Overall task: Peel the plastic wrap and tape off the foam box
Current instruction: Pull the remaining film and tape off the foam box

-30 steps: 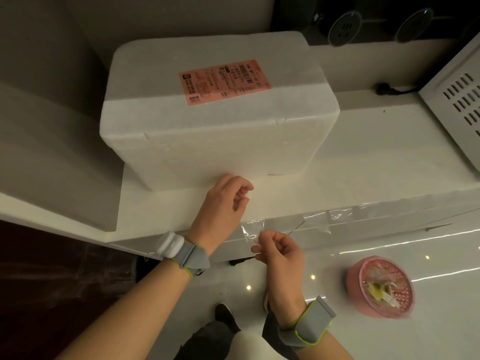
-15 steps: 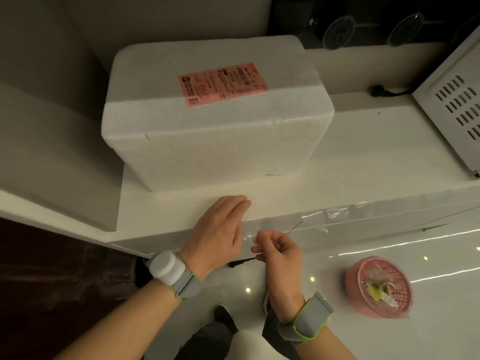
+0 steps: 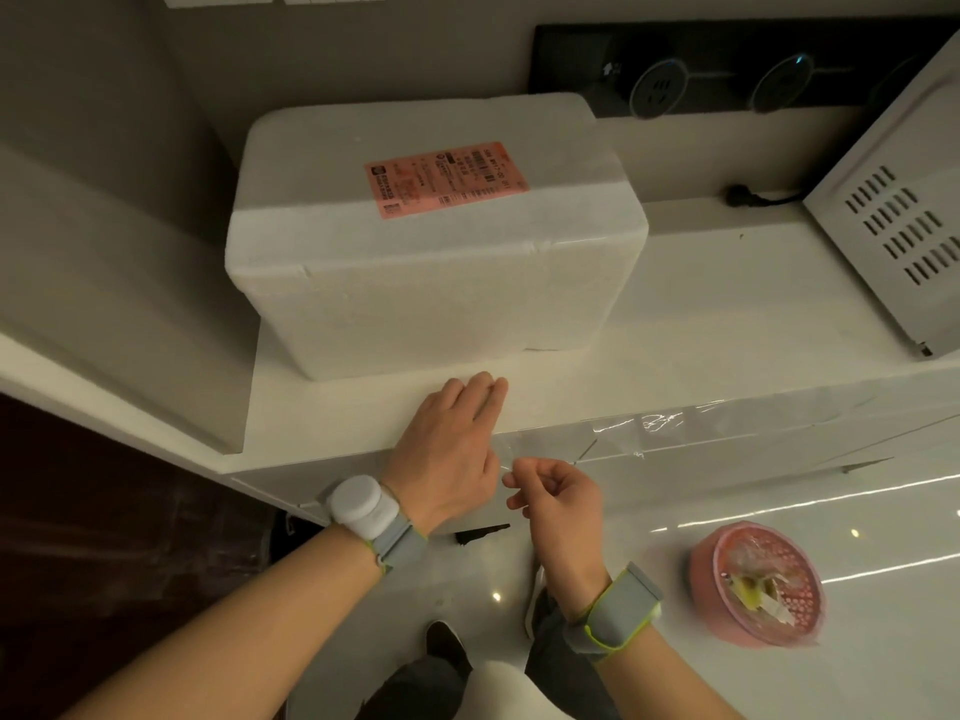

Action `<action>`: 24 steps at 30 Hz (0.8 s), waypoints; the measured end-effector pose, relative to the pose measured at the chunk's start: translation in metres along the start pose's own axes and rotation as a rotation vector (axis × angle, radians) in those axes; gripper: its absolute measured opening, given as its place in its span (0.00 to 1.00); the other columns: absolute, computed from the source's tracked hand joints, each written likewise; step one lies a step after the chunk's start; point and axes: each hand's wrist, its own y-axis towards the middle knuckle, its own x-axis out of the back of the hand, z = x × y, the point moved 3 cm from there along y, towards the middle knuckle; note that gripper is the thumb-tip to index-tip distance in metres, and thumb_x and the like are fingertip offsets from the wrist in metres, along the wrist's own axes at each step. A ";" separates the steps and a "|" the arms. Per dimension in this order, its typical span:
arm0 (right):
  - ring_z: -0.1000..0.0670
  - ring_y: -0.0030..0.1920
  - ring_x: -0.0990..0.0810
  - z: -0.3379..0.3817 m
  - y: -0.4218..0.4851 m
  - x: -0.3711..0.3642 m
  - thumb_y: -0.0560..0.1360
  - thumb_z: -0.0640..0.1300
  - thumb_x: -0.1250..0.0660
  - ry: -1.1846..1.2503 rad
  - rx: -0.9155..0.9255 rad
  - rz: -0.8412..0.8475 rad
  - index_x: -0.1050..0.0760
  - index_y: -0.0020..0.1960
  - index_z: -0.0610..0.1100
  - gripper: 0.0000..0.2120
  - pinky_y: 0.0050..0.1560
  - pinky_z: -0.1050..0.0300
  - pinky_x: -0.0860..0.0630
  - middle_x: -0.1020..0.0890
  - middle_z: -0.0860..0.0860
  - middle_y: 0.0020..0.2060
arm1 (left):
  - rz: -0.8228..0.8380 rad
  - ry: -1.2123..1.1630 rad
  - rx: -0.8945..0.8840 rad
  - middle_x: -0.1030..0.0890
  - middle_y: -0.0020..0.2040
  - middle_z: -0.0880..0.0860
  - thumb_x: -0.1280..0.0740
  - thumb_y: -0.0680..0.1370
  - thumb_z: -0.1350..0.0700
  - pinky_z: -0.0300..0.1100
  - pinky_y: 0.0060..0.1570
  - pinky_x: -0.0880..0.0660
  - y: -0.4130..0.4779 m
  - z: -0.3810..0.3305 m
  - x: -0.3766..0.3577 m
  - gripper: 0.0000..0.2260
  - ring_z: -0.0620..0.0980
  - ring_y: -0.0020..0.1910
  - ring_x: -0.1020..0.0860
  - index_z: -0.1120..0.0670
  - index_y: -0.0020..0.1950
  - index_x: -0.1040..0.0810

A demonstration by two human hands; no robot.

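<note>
1 tape strip (image 3: 623,432) pinched by right hand (image 3: 563,504).

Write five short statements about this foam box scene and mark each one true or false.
1. The white foam box carries a pink label on top. True.
2. The left hand grips the box. False: it lies flat on the white counter, apart from the box.
3. The right hand pinches a strip of clear tape. True.
4. The round pink basket stands on the counter. False: it stands on the floor.
5. A white vented appliance stands at the counter's right. True.
</note>
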 end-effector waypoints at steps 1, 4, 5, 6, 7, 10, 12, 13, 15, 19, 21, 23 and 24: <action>0.53 0.34 0.17 0.002 -0.001 0.002 0.78 0.44 0.31 -0.024 -0.001 0.013 0.18 0.47 0.43 0.05 0.36 0.65 0.23 0.13 0.50 0.37 | 0.017 -0.017 -0.001 0.33 0.68 0.53 0.49 0.72 0.51 0.45 0.56 0.29 0.001 0.001 0.002 0.31 0.52 0.58 0.33 0.58 0.75 0.37; 0.53 0.34 0.16 0.012 0.000 0.014 0.78 0.44 0.32 -0.202 -0.017 0.124 0.18 0.45 0.44 0.06 0.39 0.57 0.21 0.13 0.52 0.37 | 0.068 -0.180 0.004 0.33 0.68 0.52 0.46 0.74 0.54 0.45 0.61 0.31 0.008 0.007 0.009 0.28 0.52 0.60 0.34 0.56 0.75 0.36; 0.54 0.33 0.16 0.019 0.002 0.020 0.78 0.43 0.32 -0.323 -0.004 0.183 0.18 0.43 0.44 0.07 0.39 0.55 0.19 0.13 0.51 0.37 | 0.080 -0.233 0.007 0.33 0.68 0.52 0.44 0.76 0.56 0.44 0.63 0.33 0.011 0.009 0.014 0.26 0.52 0.62 0.34 0.56 0.75 0.34; 0.53 0.33 0.16 0.029 0.005 0.026 0.77 0.43 0.32 -0.472 0.019 0.242 0.18 0.41 0.43 0.08 0.39 0.54 0.18 0.13 0.50 0.36 | 0.089 -0.278 0.013 0.32 0.67 0.52 0.43 0.77 0.58 0.41 0.65 0.35 0.014 0.010 0.020 0.24 0.52 0.63 0.33 0.56 0.74 0.33; 0.52 0.33 0.15 0.042 0.009 0.031 0.77 0.43 0.33 -0.611 0.047 0.288 0.17 0.40 0.42 0.09 0.38 0.56 0.18 0.13 0.49 0.35 | 0.099 -0.320 0.012 0.31 0.67 0.52 0.42 0.77 0.60 0.39 0.64 0.35 0.017 0.011 0.029 0.22 0.51 0.63 0.32 0.56 0.73 0.31; 0.51 0.30 0.15 0.094 0.022 0.043 0.76 0.42 0.34 -0.728 0.154 0.292 0.18 0.39 0.40 0.10 0.31 0.61 0.20 0.14 0.49 0.32 | 0.057 -0.397 -0.095 0.25 0.59 0.49 0.43 0.75 0.66 0.43 0.56 0.28 0.021 0.002 0.071 0.18 0.50 0.55 0.24 0.54 0.61 0.23; 0.52 0.28 0.16 0.136 0.029 0.046 0.76 0.41 0.34 -0.667 0.261 0.237 0.18 0.39 0.41 0.10 0.29 0.63 0.23 0.14 0.52 0.31 | -0.093 -0.489 -0.225 0.22 0.49 0.47 0.44 0.71 0.69 0.42 0.50 0.26 0.028 -0.006 0.117 0.18 0.47 0.47 0.22 0.54 0.50 0.20; 0.52 0.28 0.16 0.156 0.032 0.047 0.76 0.41 0.34 -0.623 0.324 0.200 0.18 0.39 0.43 0.09 0.28 0.64 0.24 0.14 0.53 0.31 | -0.188 -0.535 -0.280 0.22 0.45 0.47 0.44 0.68 0.70 0.39 0.48 0.26 0.033 -0.007 0.141 0.18 0.46 0.44 0.22 0.54 0.46 0.19; 0.53 0.27 0.17 0.192 0.034 0.049 0.76 0.40 0.33 -0.528 0.469 0.106 0.19 0.39 0.45 0.08 0.30 0.65 0.25 0.15 0.54 0.31 | -0.390 -0.576 -0.299 0.20 0.42 0.49 0.44 0.65 0.72 0.35 0.47 0.27 0.046 0.000 0.182 0.18 0.45 0.42 0.23 0.55 0.42 0.19; 0.52 0.32 0.19 0.237 0.037 0.049 0.75 0.36 0.34 -0.482 0.761 -0.108 0.19 0.46 0.45 0.07 0.38 0.64 0.25 0.16 0.54 0.35 | -0.510 -0.420 0.030 0.21 0.55 0.54 0.42 0.69 0.68 0.39 0.58 0.29 0.089 0.045 0.213 0.18 0.51 0.56 0.24 0.56 0.54 0.19; 0.52 0.33 0.21 0.248 0.037 0.047 0.74 0.34 0.34 -0.522 0.873 -0.165 0.19 0.49 0.45 0.10 0.38 0.64 0.29 0.17 0.52 0.38 | -0.372 -0.194 0.127 0.28 0.69 0.55 0.39 0.74 0.64 0.46 0.66 0.34 0.105 0.060 0.199 0.20 0.55 0.68 0.31 0.56 0.66 0.25; 0.51 0.36 0.22 0.253 0.039 0.046 0.72 0.31 0.35 -0.572 0.950 -0.166 0.19 0.52 0.44 0.13 0.40 0.65 0.30 0.18 0.50 0.43 | -0.271 -0.093 0.164 0.36 0.76 0.52 0.41 0.79 0.57 0.46 0.72 0.40 0.109 0.064 0.180 0.22 0.53 0.74 0.37 0.53 0.74 0.33; 0.51 0.38 0.22 0.253 0.040 0.046 0.72 0.30 0.35 -0.593 0.970 -0.154 0.19 0.53 0.43 0.15 0.42 0.66 0.31 0.18 0.50 0.46 | -0.255 -0.064 0.175 0.38 0.77 0.51 0.42 0.81 0.54 0.45 0.73 0.42 0.108 0.063 0.171 0.22 0.52 0.75 0.38 0.51 0.75 0.35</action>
